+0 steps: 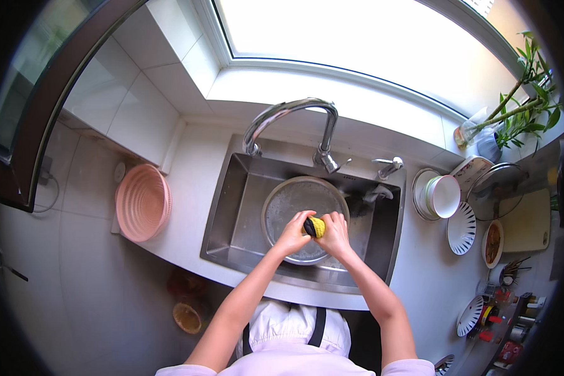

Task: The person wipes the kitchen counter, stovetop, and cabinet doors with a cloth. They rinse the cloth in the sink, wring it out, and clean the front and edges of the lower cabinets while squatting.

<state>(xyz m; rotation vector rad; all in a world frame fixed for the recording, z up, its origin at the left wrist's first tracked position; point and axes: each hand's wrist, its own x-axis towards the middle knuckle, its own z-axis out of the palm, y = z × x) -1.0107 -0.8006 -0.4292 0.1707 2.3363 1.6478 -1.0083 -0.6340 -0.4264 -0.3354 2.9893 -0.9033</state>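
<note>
Both hands grip a yellow-and-black scrubbing sponge or cloth (318, 227) above a round metal basin (282, 197). My left hand (293, 235) is on its black end, fingers curled around it. At the yellow end, my right hand (334, 235) closes on it from the other side. Some of the piece is hidden by my fingers. The basin stands inside a stainless steel sink (235, 221) and seems to hold water with bubbles. A chrome faucet (291, 107) arches over the sink behind the basin.
A pink plastic colander (143, 202) stands left of the sink. A grey cloth (378, 192) lies at the sink's back right. Stacked bowls (445, 197), a patterned plate (461, 228) and a glass lid (498, 192) sit to the right. Potted plants (512, 117) stand by the window.
</note>
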